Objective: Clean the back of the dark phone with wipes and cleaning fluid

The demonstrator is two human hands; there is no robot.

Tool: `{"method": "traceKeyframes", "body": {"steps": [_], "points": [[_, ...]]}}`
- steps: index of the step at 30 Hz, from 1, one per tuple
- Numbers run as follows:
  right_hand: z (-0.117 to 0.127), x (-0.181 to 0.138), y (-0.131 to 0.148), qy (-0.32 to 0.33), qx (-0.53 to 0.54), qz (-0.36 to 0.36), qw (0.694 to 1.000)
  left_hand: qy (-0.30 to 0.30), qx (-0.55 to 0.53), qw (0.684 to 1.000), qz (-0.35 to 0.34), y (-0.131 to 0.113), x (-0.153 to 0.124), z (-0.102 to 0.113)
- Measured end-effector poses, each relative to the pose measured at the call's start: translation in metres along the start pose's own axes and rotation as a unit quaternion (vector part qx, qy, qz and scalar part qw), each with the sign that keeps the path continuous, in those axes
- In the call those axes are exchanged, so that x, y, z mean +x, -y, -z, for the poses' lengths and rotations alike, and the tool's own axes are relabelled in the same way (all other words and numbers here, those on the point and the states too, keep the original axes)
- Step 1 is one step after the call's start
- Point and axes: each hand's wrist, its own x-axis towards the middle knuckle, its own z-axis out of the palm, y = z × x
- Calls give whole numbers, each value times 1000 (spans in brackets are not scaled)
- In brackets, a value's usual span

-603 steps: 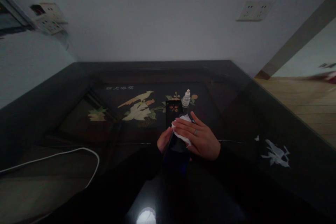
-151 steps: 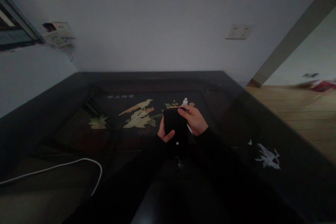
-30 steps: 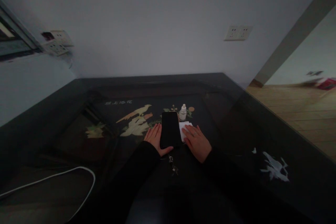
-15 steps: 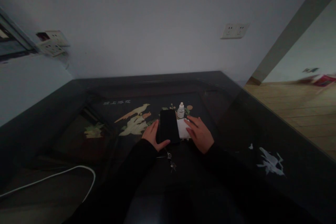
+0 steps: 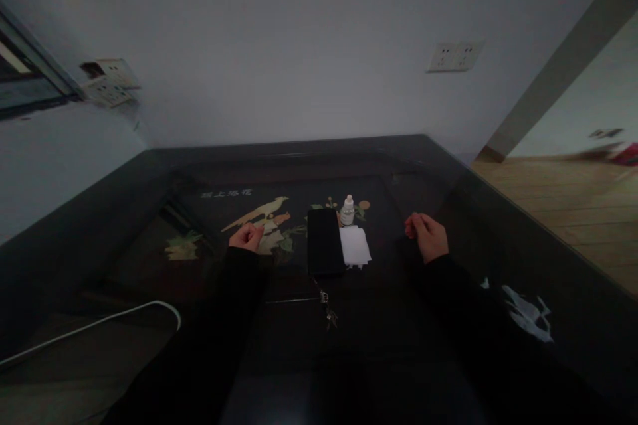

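Observation:
A black phone [image 5: 324, 242] lies flat on the dark glass-topped table [image 5: 448, 319], with a small charm [image 5: 327, 305] trailing from its near end. A white tissue [image 5: 354, 246] lies right beside the phone, and a small white dropper bottle [image 5: 347, 210] stands just behind the tissue. My left hand [image 5: 246, 236] rests on the table left of the phone, fingers curled into a loose fist. My right hand [image 5: 427, 236] rests to the right of the tissue, fingers curled in too. Neither hand touches the phone or the tissue.
A white cable [image 5: 100, 322] loops across the table's near left. A bird-and-flower inlay [image 5: 259, 219] shows under the glass, and white marks [image 5: 526, 312] sit at the right. Wall sockets [image 5: 456, 55] hang behind; a wooden floor [image 5: 573, 206] lies to the right.
Both hands have drawn away from the phone and tissue, left hand leftward, right hand rightward, and curled shut. Phone and tissue stay flat on the table.

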Motion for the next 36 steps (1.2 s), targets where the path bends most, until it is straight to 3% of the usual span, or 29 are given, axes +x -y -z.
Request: {"method": "traceKeyframes", "body": {"steps": [12,19,23,25,27,29,31,36], "points": [[0,-3,11,44,-57,15,997,-11,69,997,-18,-26,-9,1],[-6,-12,21,52,-129,84,987,10,86,996,-35,-33,-13,2],[-35,-40,43,131,-142,172,966,57,91,992,-61,-33,-22,-16],[-53,-55,53,183,-169,253,935,70,87,991,-80,-35,-30,-30],[-69,-65,59,220,-183,282,916,92,91,985,-117,-38,-39,-43],[-79,-71,61,238,-203,281,907,152,139,960,-189,-41,-48,-53],[-83,-72,60,244,-226,270,904,198,207,934,-214,-46,-54,-58],[-82,-70,55,246,-256,255,899,263,326,892,-168,-57,-61,-58]]}}
